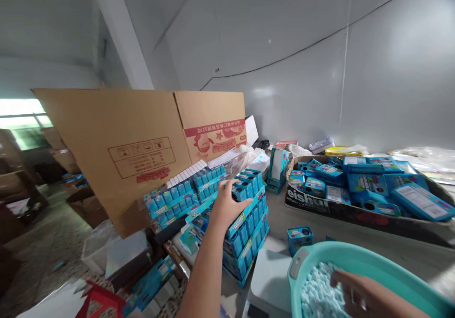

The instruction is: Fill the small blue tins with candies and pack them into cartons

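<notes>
My left hand [228, 205] reaches over the top of a stack of blue display trays [245, 232] filled with small candy boxes. Its thumb and fingers grip a small blue box [239, 192] in the top tray; the palm hides part of it. My right hand [360, 292] is inside a turquoise basin [377, 256], just above a heap of small pale-blue candies [320, 287]. Those fingers are curled and slightly blurred, so what they hold is unclear. Between the stack and the basin lies a white scale-like device [272, 277]. One blue box [299, 239] stands alone behind the basin.
A large cardboard carton [142, 142] rises at the left behind more filled trays [177, 199]. On the right, a black-sided carton [330, 209] is heaped with blue boxes. Plastic bags [249, 157] lie at the back by the grey wall. A clear bin [99, 242] sits lower left.
</notes>
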A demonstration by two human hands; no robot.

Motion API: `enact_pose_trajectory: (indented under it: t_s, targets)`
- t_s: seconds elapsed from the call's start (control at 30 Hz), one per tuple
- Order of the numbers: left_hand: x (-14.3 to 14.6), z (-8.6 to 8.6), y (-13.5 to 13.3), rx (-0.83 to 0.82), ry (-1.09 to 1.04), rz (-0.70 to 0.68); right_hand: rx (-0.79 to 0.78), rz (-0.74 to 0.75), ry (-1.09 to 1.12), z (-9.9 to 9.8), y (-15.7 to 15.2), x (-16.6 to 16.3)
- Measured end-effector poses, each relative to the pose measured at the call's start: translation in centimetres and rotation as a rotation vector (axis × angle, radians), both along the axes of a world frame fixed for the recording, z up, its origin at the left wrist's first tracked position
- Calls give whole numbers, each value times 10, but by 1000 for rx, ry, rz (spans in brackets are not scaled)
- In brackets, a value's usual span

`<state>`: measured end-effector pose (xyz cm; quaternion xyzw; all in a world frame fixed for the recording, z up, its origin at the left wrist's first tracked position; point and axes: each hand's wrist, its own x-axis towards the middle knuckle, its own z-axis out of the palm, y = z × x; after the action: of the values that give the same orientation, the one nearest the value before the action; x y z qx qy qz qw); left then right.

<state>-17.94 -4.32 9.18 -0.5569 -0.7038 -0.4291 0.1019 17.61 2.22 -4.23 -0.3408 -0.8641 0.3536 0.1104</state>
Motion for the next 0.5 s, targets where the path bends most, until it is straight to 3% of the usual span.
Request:
enact_pose_trajectory:
  t_s: [0.13, 0.2, 0.27, 0.37, 0.43, 0.47, 0.5]
  targets:
    - [-7, -2, 4, -13, 52, 10, 35, 5, 13, 30, -21, -3]
    - [-7, 2, 3, 30, 127, 50, 25, 141, 58, 48, -31, -9]
    - [2, 7, -2, 164, 228, 109, 19, 253, 100, 59, -39, -17]
    - [42, 7, -13, 455, 336, 136, 63, 344, 98, 54, -45, -26]
    - [79, -6, -16, 561, 262, 4, 106, 368, 85, 46, -46, -29]
    - [97, -16, -13, 484, 191, -109, 124, 377, 81, 42, -46, -29]
    - [113, -29, -7, 294, 129, -236, 138, 382, 80, 39, -44, -29]
